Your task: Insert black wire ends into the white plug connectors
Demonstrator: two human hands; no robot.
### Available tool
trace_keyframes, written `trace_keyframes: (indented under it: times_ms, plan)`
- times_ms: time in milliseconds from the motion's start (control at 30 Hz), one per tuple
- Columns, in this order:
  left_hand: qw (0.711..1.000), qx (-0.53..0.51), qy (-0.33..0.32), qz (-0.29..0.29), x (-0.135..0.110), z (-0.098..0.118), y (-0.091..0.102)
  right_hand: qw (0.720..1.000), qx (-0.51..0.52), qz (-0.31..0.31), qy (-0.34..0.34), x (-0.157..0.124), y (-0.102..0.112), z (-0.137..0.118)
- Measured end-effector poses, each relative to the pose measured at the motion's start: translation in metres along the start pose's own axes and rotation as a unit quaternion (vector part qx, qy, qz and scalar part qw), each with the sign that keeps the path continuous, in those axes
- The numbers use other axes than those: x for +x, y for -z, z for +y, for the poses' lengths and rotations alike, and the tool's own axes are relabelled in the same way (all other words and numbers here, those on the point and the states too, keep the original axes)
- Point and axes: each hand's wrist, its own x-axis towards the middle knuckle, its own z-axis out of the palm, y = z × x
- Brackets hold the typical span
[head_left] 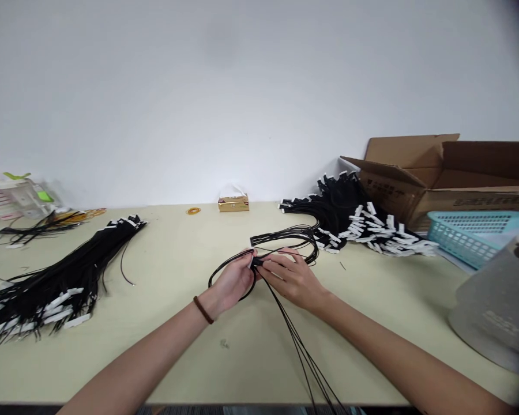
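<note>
Near the middle of the table, both my hands meet on one black cable harness. My left hand, a brown band on its wrist, is closed on the harness beside a white connector. The fingers of my right hand pinch the black wires just right of that connector. Some wires loop around to the left of my left hand, and several loose ends hang toward me over the table's front edge. Behind my hands, another curved bundle of black cables lies on the table. My fingertips partly hide the connector.
Piles of black cables with white connectors lie left and back right. A cardboard box, turquoise basket and grey container stand at the right. A gold tissue pack and rubber bands lie along the wall.
</note>
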Motion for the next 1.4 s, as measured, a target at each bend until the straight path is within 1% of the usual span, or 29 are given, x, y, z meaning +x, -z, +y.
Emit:
trace_keyframes:
  times_ms: [133,300,433,533,600,667,767,833,867,900,1000,1033,1067,1100,1133,1167,1200,1233,1300,1333,1367,1400]
  plan:
    - [1.0,-0.011,0.005,0.003,0.002,-0.001,0.001,0.999,0.026,0.002,-0.038,0.0,-0.002,-0.002]
    - [1.0,-0.004,0.004,-0.012,0.005,-0.002,0.004,0.994,0.065,0.009,-0.09,-0.001,-0.005,-0.004]
    - [1.0,-0.009,0.0,-0.007,0.005,-0.003,0.005,0.98,0.153,0.032,-0.121,0.001,-0.005,-0.004]
    - [1.0,-0.01,-0.005,0.001,0.006,-0.002,0.005,0.955,0.248,0.042,-0.157,0.003,-0.004,-0.005]
    - [1.0,-0.006,-0.013,0.009,0.006,-0.002,0.005,0.93,0.311,0.041,-0.19,0.005,-0.002,-0.006]
    - [1.0,0.002,-0.023,0.014,0.007,-0.001,0.007,0.906,0.352,0.04,-0.234,0.007,0.001,-0.008]
    - [0.999,0.013,-0.034,0.027,0.009,-0.001,0.01,0.878,0.355,0.053,-0.318,0.011,0.009,-0.012]
    - [0.998,0.022,-0.038,0.05,0.01,-0.001,0.013,0.851,0.354,0.072,-0.382,0.015,0.014,-0.013]
    - [0.997,0.027,-0.04,0.063,0.011,-0.001,0.014,0.829,0.365,0.087,-0.415,0.017,0.016,-0.013]
    - [0.996,0.032,-0.043,0.075,0.012,-0.001,0.015,0.8,0.384,0.11,-0.448,0.019,0.018,-0.012]
    - [0.994,0.04,-0.048,0.09,0.013,-0.002,0.017,0.694,0.452,0.209,-0.521,0.021,0.021,0.0]
    - [0.994,0.041,-0.047,0.091,0.013,-0.002,0.017,0.665,0.461,0.243,-0.535,0.02,0.021,0.006]
    - [0.994,0.044,-0.048,0.088,0.013,-0.003,0.018,0.648,0.458,0.27,-0.545,0.019,0.022,0.012]
    - [0.994,0.049,-0.05,0.082,0.013,-0.003,0.018,0.644,0.444,0.286,-0.553,0.017,0.024,0.019]
    - [0.994,0.055,-0.053,0.075,0.012,-0.003,0.018,0.655,0.42,0.291,-0.557,0.016,0.025,0.024]
    - [0.994,0.061,-0.056,0.064,0.012,-0.004,0.017,0.682,0.383,0.285,-0.555,0.014,0.027,0.029]
    - [0.995,0.067,-0.061,0.051,0.011,-0.004,0.017,0.722,0.335,0.268,-0.542,0.013,0.029,0.032]
    - [0.994,0.072,-0.065,0.039,0.01,-0.005,0.017,0.772,0.284,0.243,-0.515,0.012,0.03,0.033]
    - [0.994,0.083,-0.073,0.019,0.008,-0.006,0.016,0.867,0.194,0.188,-0.418,0.012,0.032,0.031]
    - [0.993,0.091,-0.076,0.011,0.007,-0.006,0.015,0.904,0.163,0.163,-0.36,0.013,0.031,0.028]
    - [0.992,0.1,-0.08,0.005,0.007,-0.006,0.015,0.931,0.142,0.142,-0.305,0.013,0.03,0.024]
    - [0.991,0.108,-0.083,-0.002,0.006,-0.006,0.014,0.95,0.125,0.127,-0.258,0.013,0.028,0.02]
